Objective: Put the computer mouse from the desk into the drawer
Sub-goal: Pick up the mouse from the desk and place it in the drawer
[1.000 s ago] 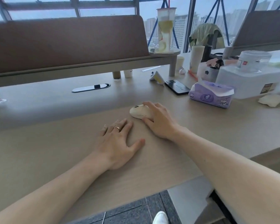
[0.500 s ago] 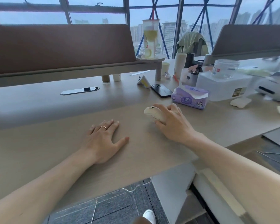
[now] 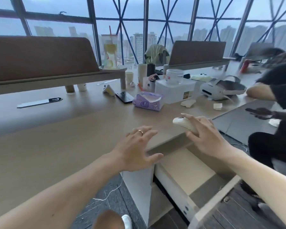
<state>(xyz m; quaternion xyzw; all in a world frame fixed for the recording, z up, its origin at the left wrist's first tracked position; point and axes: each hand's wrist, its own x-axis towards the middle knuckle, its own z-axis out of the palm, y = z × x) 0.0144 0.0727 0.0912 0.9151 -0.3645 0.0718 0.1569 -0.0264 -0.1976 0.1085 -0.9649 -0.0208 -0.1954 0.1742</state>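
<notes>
Cream mouse (image 3: 185, 124) held at the worktop (image 3: 59, 146) edge, directly above the open drawer (image 3: 185, 169). Right hand (image 3: 208, 138) fingers (image 3: 191, 117) curled around it, thumb beneath. Left hand (image 3: 137, 147) flat near the edge, fingers spread, gripping nothing. Risk, judged from here: loose sideways grip letting it slip, striking the drawer rim or dropping past onto the floor. Tissue pack (image 3: 147, 101) and phone (image 3: 124, 97) well behind.

A single head-worn wide-angle view looks forward and down across the pale wooden table (image 3: 59, 146), close over both forearms; its lower right takes in the open white drawer (image 3: 185, 172), its top the windows.
</notes>
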